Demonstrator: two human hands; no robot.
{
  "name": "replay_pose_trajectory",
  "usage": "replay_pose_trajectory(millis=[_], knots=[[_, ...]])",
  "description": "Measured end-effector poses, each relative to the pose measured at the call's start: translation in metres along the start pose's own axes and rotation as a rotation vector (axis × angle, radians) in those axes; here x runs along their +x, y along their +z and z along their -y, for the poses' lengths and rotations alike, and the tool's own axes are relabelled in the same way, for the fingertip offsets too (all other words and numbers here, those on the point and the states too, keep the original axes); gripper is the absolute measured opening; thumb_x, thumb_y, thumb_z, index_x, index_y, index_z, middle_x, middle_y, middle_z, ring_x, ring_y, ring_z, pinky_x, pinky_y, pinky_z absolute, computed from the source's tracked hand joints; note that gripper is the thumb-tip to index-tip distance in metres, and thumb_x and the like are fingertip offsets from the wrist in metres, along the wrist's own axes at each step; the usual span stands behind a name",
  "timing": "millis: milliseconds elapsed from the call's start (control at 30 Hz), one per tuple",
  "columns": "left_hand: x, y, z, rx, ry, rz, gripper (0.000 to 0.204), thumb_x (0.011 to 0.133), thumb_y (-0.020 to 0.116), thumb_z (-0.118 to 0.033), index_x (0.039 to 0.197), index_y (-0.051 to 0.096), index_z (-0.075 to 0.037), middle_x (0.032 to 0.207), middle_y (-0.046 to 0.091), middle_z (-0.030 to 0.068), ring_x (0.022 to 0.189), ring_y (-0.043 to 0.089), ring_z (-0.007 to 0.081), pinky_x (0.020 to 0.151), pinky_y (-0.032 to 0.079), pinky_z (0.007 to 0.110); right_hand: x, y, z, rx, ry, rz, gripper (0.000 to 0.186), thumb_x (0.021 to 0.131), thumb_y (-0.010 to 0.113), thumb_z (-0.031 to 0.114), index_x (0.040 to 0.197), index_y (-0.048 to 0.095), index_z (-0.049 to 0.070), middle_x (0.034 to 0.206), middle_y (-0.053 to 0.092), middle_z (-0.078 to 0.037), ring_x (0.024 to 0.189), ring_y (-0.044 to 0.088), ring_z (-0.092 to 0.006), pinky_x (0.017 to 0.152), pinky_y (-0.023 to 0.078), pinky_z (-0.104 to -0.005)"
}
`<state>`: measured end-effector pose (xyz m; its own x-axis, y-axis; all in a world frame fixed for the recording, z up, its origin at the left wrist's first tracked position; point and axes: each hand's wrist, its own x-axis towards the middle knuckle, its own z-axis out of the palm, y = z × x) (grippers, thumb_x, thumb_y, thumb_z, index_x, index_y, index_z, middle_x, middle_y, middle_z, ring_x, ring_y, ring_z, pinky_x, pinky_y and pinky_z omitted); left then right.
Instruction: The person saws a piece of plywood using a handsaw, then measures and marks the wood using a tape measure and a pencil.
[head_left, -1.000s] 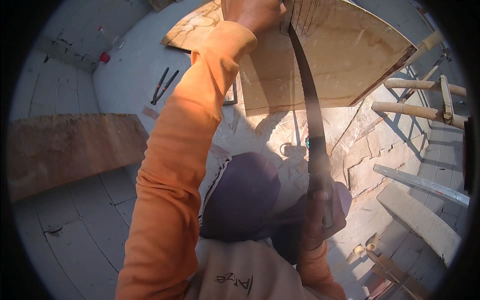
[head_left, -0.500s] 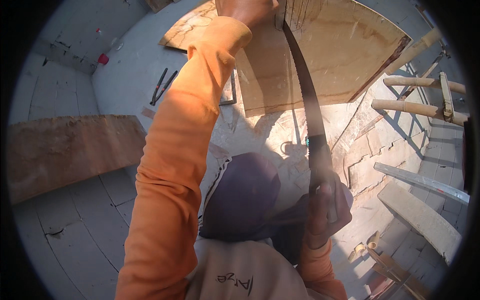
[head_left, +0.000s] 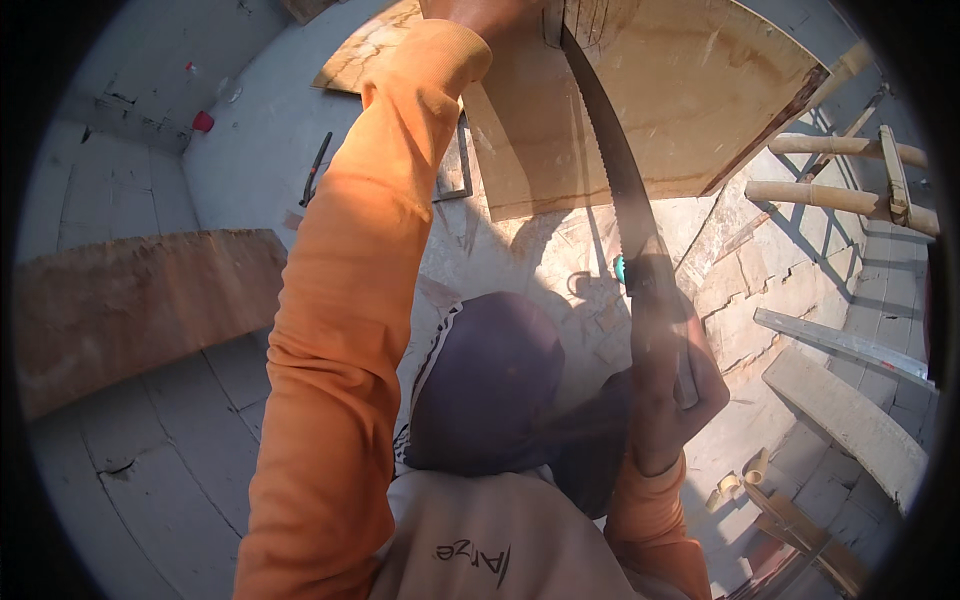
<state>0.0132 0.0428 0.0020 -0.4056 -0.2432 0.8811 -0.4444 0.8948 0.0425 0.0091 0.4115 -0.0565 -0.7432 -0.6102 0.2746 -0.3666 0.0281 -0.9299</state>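
My left hand [head_left: 480, 16] is at the top edge, against the plywood sheet [head_left: 715, 105] beside the tip of a long, dark toothed handsaw [head_left: 612, 140]; its fingers are hidden. My right hand [head_left: 680, 390], blurred, grips the saw's handle at lower right, the blade rising from it to a slot or wooden strip on the plywood. Another plywood piece [head_left: 355, 55] lies under my left arm. Beside that arm are black long-handled pliers [head_left: 318, 160], half covered, and a metal frame [head_left: 458, 185]. A small teal object [head_left: 620, 270] lies behind the blade.
A reddish board [head_left: 140, 310] stands at left. Bamboo poles [head_left: 815, 195] with cross pieces are at right, above a metal bar [head_left: 840, 340] and a grey plank [head_left: 840, 410]. Wood offcuts [head_left: 790, 530] lie lower right. A red cup [head_left: 203, 121] sits by the far wall.
My right hand has moved up and to the right with the saw's handle. My left arm sits a little further left and higher in view, covering more of the pliers.
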Motion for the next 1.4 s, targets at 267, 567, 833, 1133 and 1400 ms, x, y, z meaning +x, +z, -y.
replay_pose_trajectory(millis=[267,567,833,1133,1400], knots=[[-0.002,-0.014,-0.024,-0.021,-0.01,0.071,0.018,0.089,0.07,-0.023,0.103,0.076,-0.014,0.098,0.072,0.0059,0.102,0.067,0.0252,0.092,0.04,0.044,0.053,0.038,0.014,0.079,0.062,-0.057,0.032,0.097,0.069,0.01,0.122,0.069,-0.01,0.094,0.076,-0.016,0.083,0.067,-0.015,0.076,0.054,-0.0302],[0.003,0.005,0.003,0.014,-0.033,0.055,0.021,0.088,0.072,-0.025,0.106,0.075,-0.014,0.1,0.073,0.0085,0.101,0.068,0.0278,0.096,0.044,0.045,-0.047,-0.048,0.013,-0.12,0.036,-0.045,0.029,0.095,0.066,0.007,0.117,0.07,-0.012,0.083,0.072,-0.014,0.068,0.063,-0.0114,0.061,0.05,-0.0252],[0.03,0.014,0.019,0.006,-0.146,0.411,0.023,0.101,0.062,-0.032,0.109,0.075,-0.014,0.101,0.076,0.0111,0.103,0.068,0.0289,0.089,0.038,0.043,-0.167,-0.197,0.0,-0.188,0.114,-0.577,0.04,0.107,0.05,0.014,0.131,0.06,-0.018,0.108,0.071,-0.023,0.089,0.07,-0.0232,0.07,0.057,-0.0314],[0.044,-0.009,0.005,0.094,-0.272,0.59,0.046,0.1,0.055,-0.053,0.111,0.075,-0.013,0.102,0.076,0.0163,0.102,0.071,0.0387,0.088,0.052,0.05,-0.227,-0.211,-0.138,-0.692,0.42,-0.756,0.039,0.107,0.057,0.017,0.135,0.061,-0.009,0.118,0.073,-0.023,0.104,0.071,-0.026,0.091,0.055,-0.0358],[0.042,-0.002,0.037,0.218,-0.441,0.549,0.048,0.099,0.054,-0.056,0.111,0.078,-0.016,0.104,0.076,0.0159,0.103,0.071,0.0393,0.091,0.052,0.048,-0.28,-0.18,-0.167,-0.736,0.471,-0.672,0.04,0.106,0.059,0.017,0.133,0.06,-0.012,0.118,0.072,-0.026,0.103,0.071,-0.0286,0.088,0.055,-0.0375]])
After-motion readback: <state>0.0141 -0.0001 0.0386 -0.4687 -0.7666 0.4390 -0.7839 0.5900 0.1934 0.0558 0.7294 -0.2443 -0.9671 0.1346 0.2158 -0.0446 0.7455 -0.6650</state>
